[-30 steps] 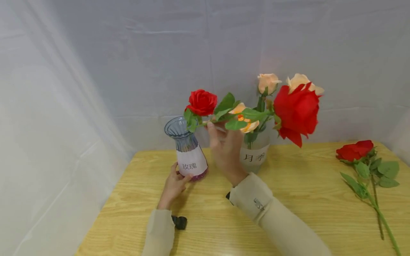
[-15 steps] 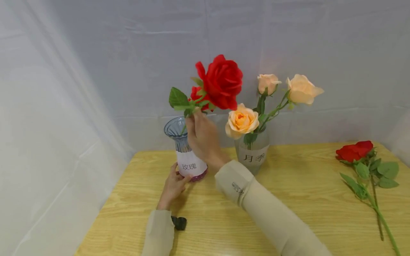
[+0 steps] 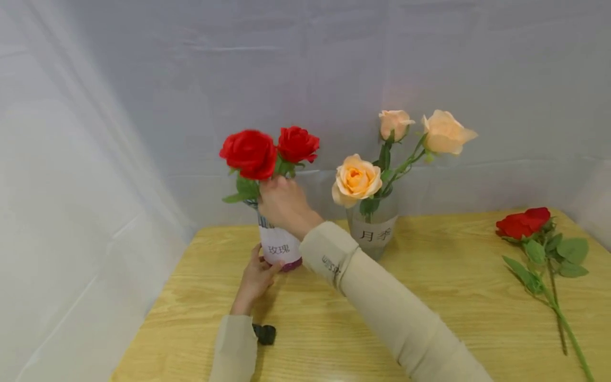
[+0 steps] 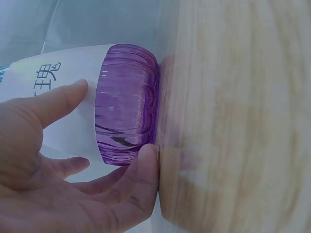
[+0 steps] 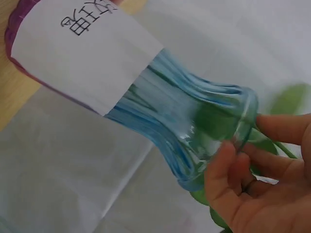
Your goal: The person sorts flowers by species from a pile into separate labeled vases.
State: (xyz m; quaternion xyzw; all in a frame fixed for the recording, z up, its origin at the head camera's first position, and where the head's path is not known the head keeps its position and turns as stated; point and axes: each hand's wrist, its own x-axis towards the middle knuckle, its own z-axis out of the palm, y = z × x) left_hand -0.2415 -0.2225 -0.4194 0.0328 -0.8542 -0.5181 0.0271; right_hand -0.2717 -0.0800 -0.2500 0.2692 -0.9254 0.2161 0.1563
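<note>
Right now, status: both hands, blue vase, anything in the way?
Left hand grips blue vase near its base. Right hand at its mouth, holding a red rose. Second vase stands apart; no obstruction seen.

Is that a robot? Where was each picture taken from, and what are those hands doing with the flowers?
No robot here: these are a person's own two hands. The wide picture comes from a camera worn on the head, looking down. The close-ups come from cameras on each wrist, so things there look tipped. The left hand holds the bottom of a blue-purple vase. The right hand is at its mouth, holding a big red rose. Beside it on the wooden table stands a clear vase with three peach flowers. Over on the right lie red petals and leafy stems.
</note>
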